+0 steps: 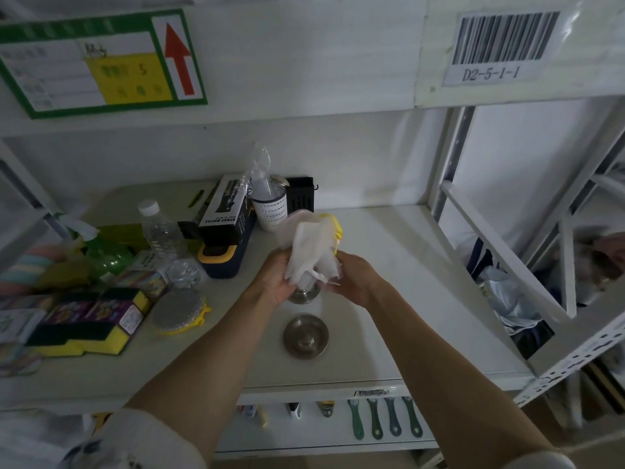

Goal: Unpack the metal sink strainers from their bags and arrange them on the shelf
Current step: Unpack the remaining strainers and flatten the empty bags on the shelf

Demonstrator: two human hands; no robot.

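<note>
gripping from the left, the left hand (277, 279) is closed around the lower part of a crumpled white bag (313, 255), and the right hand (351, 277) pinches the same bag from the other side. both hands are held above the shelf (389, 265), near its middle. a metal sink strainer (303, 294) pokes out of the bag's bottom between the two hands, just beside the left palm; only its rounded steel base shows, the rest is wrapped. a strip of yellow runs along the bag's upper right edge.

below the hands, nearer the shelf's front edge, a second strainer (305, 336) lies unbagged on the surface. it is a round, dull silver disc with a raised knob in the centre, well apart from either hand.

the shelf is a pale board in a white metal rack. its left half is crowded: stacked sponges (84, 330), a round scrubber (179, 311) with a yellow rim, a clear water bottle (162, 231), a green spray bottle (105, 252), a black spray bottle box (225, 206) and a white perforated cup (270, 209). the right half is mostly bare. overhead, a green-bordered label (98, 62) with a red arrow sits left, and a barcode tag (500, 45) reading d2-5-1-1 sits right. green-handled brushes (385, 416) hang on the tier below.
</note>
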